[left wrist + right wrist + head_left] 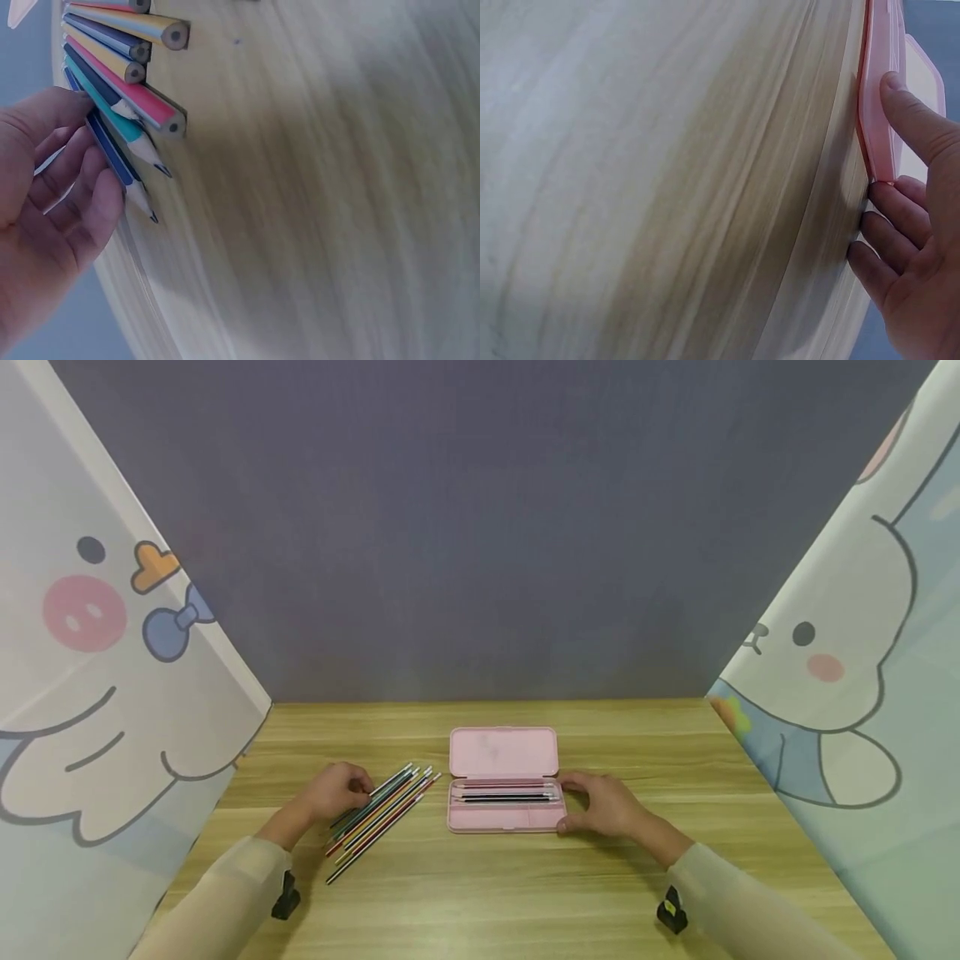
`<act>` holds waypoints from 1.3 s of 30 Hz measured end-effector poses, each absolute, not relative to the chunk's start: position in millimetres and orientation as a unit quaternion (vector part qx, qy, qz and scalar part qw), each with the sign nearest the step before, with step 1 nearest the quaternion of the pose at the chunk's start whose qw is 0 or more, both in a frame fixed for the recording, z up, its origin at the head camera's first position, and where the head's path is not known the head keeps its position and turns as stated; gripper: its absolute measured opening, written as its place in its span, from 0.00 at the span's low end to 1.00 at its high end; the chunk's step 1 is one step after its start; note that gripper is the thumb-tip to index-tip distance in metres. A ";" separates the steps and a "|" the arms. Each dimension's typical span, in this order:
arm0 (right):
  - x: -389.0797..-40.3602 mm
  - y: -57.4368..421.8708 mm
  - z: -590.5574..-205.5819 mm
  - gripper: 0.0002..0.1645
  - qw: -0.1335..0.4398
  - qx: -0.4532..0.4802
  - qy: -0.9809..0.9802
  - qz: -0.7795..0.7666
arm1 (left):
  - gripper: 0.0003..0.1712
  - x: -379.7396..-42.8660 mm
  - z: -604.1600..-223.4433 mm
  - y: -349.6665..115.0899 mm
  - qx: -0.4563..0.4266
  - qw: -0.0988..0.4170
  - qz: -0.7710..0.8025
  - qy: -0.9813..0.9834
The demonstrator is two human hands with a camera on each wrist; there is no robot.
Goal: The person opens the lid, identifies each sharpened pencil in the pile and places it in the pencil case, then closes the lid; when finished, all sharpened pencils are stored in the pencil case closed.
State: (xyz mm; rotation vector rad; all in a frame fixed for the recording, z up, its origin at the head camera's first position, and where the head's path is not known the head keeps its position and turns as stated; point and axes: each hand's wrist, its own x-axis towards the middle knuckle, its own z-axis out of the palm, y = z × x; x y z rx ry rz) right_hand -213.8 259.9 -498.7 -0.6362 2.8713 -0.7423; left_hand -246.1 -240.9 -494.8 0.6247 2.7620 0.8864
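Observation:
A pile of striped pencils (386,818) lies slantwise on the table, left of the pink pencil case. At the pile's outer left side, my left hand (336,793) pinches a blue pencil (114,156) between thumb and fingers; its sharpened tip is towards me. The pencil case (487,821) lies with its lid (517,752) folded back. Inside it, several pencils (504,797) lie side by side in the rear part. My right hand (609,806) holds the case by its right end, thumb at the front corner (883,142) and fingers around the end.
The wooden table (480,893) ends at a dark grey panel (480,568). White cartoon-printed panels stand on the left (112,718) and right (847,677). A small divider (529,818) splits the front compartment of the case.

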 end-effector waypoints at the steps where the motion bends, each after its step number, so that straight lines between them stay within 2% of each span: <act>1: -213.6 259.8 -499.1 0.49 0.054 -0.210 0.945 -0.245 | 0.03 -245.9 -495.0 -240.6 0.207 0.088 0.295 0.929; 14: -211.5 259.6 -499.6 0.49 0.049 -0.209 0.944 -0.251 | 0.05 -245.7 -496.8 -249.5 0.205 0.093 0.351 0.909; 22: -211.3 259.7 -500.7 0.50 0.049 -0.201 0.945 -0.255 | 0.05 -250.4 -486.8 -242.2 0.198 0.072 0.352 0.912; 31: -211.8 264.6 -502.7 0.51 0.050 -0.193 0.947 -0.251 | 0.08 -255.6 -464.8 -194.1 0.233 0.100 0.400 0.881; 39: -214.5 261.4 -502.4 0.52 0.050 -0.197 0.945 -0.254 | 0.07 -265.8 -463.4 -132.3 0.270 0.126 0.418 0.858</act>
